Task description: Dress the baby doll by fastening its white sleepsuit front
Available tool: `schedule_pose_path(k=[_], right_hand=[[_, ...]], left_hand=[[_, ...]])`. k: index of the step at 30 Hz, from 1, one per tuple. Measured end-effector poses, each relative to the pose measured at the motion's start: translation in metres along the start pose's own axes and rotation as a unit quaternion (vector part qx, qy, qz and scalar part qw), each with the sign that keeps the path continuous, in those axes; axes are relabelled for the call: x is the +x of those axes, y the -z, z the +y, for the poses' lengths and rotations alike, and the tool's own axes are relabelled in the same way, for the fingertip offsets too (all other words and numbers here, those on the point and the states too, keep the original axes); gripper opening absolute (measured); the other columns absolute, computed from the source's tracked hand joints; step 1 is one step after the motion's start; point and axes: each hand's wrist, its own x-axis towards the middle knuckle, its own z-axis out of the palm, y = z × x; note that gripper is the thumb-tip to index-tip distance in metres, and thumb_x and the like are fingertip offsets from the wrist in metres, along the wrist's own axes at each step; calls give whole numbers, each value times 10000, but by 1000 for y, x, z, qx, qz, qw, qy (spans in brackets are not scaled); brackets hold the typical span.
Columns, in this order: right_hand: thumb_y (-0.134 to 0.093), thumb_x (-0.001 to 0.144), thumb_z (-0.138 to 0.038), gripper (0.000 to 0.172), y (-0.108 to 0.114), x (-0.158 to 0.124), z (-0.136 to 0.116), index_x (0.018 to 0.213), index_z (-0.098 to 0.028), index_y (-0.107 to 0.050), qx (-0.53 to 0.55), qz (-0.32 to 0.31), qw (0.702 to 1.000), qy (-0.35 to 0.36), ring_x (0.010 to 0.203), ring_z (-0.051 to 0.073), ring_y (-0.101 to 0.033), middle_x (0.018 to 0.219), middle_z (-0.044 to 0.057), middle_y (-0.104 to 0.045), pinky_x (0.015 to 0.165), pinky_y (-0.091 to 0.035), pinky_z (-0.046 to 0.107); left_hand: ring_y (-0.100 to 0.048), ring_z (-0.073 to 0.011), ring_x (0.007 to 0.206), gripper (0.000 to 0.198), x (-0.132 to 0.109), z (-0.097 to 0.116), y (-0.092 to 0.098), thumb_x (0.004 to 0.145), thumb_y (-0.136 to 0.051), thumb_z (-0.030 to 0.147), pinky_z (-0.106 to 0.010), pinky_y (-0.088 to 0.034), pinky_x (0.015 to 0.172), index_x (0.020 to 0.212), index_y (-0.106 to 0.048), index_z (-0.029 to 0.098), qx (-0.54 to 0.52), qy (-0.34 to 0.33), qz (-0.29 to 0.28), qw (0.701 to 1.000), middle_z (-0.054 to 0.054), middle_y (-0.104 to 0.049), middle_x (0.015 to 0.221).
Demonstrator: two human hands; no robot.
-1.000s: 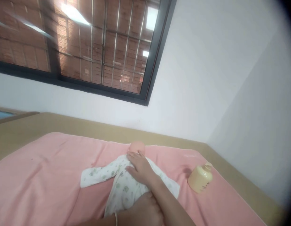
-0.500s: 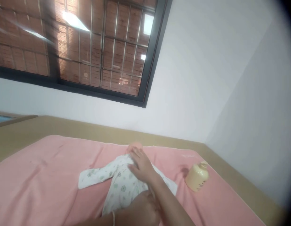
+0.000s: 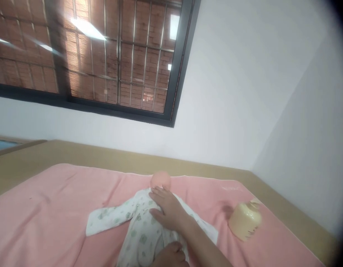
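Note:
A white long-sleeved baby shirt [image 3: 140, 237] with a green print lies spread out, its sleeves out to both sides. Above its neckline shows a round, smooth peach-coloured doll's head [image 3: 160, 178]. My right hand [image 3: 168, 209] rests flat on the chest just under the head, fingers stretched. Lower down, at the bottom edge of the view, my left hand [image 3: 171, 256] is closed, with curled fingers at the shirt's front; it seems to pinch the cloth, partly cut off by the frame. The doll's lower body is out of view.
Under the doll a pink towel [image 3: 63, 207] covers a tan padded surface [image 3: 105, 152]. To the right stands a pale yellow bottle [image 3: 245, 221], slightly tilted in view. White walls [image 3: 229, 92] and a dark-framed barred window [image 3: 127, 107] rise behind.
My right hand has slid down from the doll's head onto the upper chest, baring the head. My left hand sits lower in view, and the view has shifted slightly.

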Motion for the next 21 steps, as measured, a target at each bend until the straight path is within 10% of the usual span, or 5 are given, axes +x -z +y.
schedule_pose_path(k=[21], right_hand=[[-389, 920, -435, 588, -2, -13, 12, 1426, -143, -329, 6, 22, 999, -22, 1394, 233, -198, 1480, 98, -314, 1138, -172, 458]], left_hand=[[-439, -168, 525, 243, -16, 14, 13, 791, -527, 230, -372, -375, 596, 550, -534, 263, -7, -8, -9, 1000, -24, -580, 566]])
